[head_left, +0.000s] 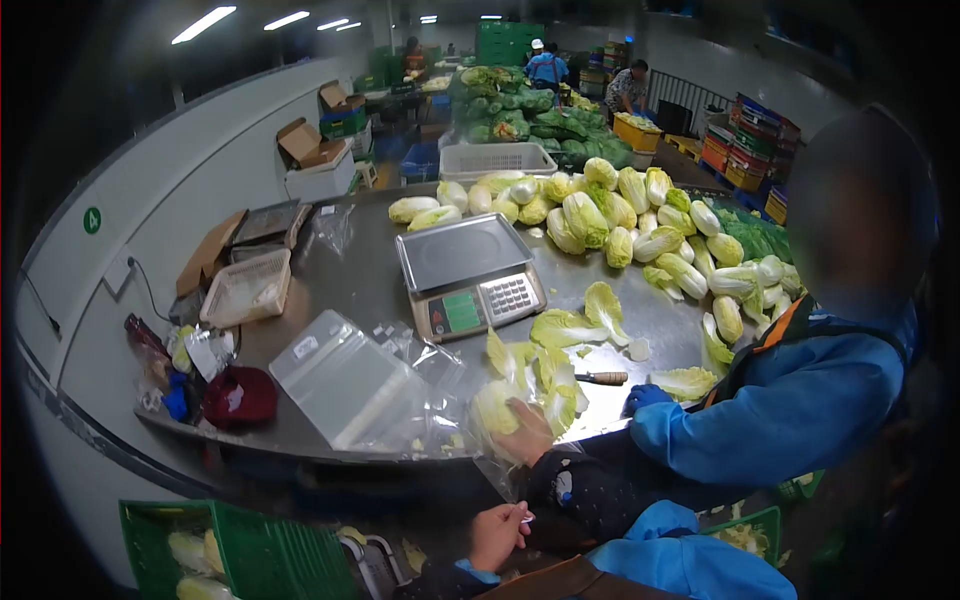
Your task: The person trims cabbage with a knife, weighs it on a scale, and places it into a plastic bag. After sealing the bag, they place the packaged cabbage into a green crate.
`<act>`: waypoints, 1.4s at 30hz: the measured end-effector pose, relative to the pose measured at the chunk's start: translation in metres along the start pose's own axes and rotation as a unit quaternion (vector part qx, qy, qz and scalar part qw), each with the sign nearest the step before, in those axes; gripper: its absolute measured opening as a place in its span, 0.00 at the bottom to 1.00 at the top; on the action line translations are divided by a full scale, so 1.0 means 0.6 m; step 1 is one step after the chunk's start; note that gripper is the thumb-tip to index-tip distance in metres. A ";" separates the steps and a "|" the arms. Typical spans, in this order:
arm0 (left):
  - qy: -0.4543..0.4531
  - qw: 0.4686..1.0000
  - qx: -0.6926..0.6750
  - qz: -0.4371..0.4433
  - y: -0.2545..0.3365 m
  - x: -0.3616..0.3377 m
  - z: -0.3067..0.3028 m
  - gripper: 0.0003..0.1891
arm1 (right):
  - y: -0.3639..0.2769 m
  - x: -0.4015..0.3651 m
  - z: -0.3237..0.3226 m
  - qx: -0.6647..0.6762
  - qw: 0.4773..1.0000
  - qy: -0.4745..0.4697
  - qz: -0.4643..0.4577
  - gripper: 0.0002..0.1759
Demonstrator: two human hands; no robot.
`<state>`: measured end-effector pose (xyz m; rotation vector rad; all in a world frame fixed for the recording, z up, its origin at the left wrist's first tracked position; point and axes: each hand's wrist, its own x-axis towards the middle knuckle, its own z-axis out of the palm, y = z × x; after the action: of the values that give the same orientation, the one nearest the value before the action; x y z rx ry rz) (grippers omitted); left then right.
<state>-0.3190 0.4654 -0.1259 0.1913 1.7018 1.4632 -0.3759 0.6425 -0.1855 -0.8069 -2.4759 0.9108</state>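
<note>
My right hand [527, 436], in a dark dotted sleeve, is wrapped over a napa cabbage [492, 408] at the near edge of the steel table. Thin clear plastic hangs just below that hand. Closer to my body, my left hand [497, 537] is closed, with a small pale bit at its fingertips that I cannot make out. Loose cabbage leaves [558, 385] lie right beside the held cabbage. A knife with a wooden handle [603, 378] rests to their right. Clear plastic bags [350, 380] are stacked on the left.
A digital scale [470, 275] stands mid-table, with a heap of napa cabbages [620, 215] behind it. At right, a co-worker in blue sleeves rests a blue-gloved hand [650, 397] on the table. A red cap [240, 397] and a basket [248, 288] are left; a green crate [240, 545] stands below.
</note>
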 end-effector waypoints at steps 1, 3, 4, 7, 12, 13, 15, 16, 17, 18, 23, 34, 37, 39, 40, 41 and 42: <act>-0.002 1.000 -0.008 0.013 -0.013 0.001 0.000 0.17 | 0.015 -0.006 0.002 -0.006 1.000 -0.009 0.001 0.39; -0.004 0.999 -0.019 0.028 -0.009 -0.011 -0.005 0.17 | 0.052 -0.009 0.001 -0.123 0.977 -0.029 -0.171 0.36; 0.006 1.000 -0.024 0.014 -0.014 -0.012 -0.012 0.17 | 0.006 -0.034 -0.064 -0.128 0.975 -0.050 -0.176 0.26; 0.016 1.000 0.006 0.025 0.004 -0.033 -0.026 0.15 | 0.010 -0.056 -0.116 -0.093 0.964 -0.140 -0.208 0.13; -0.004 0.973 0.120 0.199 -0.059 -0.011 -0.031 0.09 | -0.031 -0.064 -0.206 0.038 0.825 -0.514 -0.231 0.08; -0.016 0.973 0.120 0.196 -0.046 -0.019 -0.030 0.09 | -0.060 -0.056 -0.258 0.162 0.785 -0.540 -0.256 0.08; 0.048 0.991 0.074 0.098 0.003 -0.054 -0.027 0.08 | -0.031 -0.026 -0.372 0.340 0.869 -0.357 -0.043 0.06; 0.059 0.995 0.060 0.061 0.013 -0.059 -0.024 0.09 | -0.070 -0.023 -0.397 0.542 0.840 -0.024 0.000 0.13; 0.056 0.996 0.035 0.054 0.006 -0.058 -0.025 0.09 | -0.025 0.032 -0.421 0.381 0.898 0.205 -0.082 0.17; 0.049 0.997 -0.001 0.052 -0.013 -0.053 -0.027 0.09 | -0.020 0.013 -0.412 0.381 0.900 0.200 -0.069 0.17; 0.066 0.995 0.035 0.073 -0.022 -0.050 -0.026 0.07 | -0.094 -0.134 -0.273 0.092 0.948 -0.104 -0.285 0.23; 0.250 0.813 0.415 0.324 0.032 -0.053 -0.048 0.26 | -0.074 -0.177 -0.156 0.152 0.906 -0.308 -0.249 0.08; 0.059 0.720 0.498 0.480 0.063 0.031 -0.061 0.27 | -0.082 -0.167 -0.154 0.147 0.909 -0.289 -0.263 0.10; -0.048 0.820 0.427 0.379 0.014 0.081 -0.076 0.20 | -0.101 -0.147 -0.191 0.112 0.908 -0.287 -0.285 0.09; -0.049 0.820 0.425 0.380 0.019 0.081 -0.080 0.20 | -0.115 -0.128 -0.229 0.140 0.886 -0.320 -0.304 0.09; -0.084 0.817 0.422 0.384 0.026 0.078 -0.084 0.18 | -0.129 -0.108 -0.280 0.168 0.863 -0.353 -0.320 0.09; -0.119 0.814 0.417 0.386 0.032 0.075 -0.089 0.16 | -0.139 -0.091 -0.347 0.164 0.836 -0.417 -0.316 0.08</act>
<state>-0.3907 0.4592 -0.1346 1.6308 2.0399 0.9938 -0.2576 0.6525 0.0125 0.6667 -2.7879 1.5515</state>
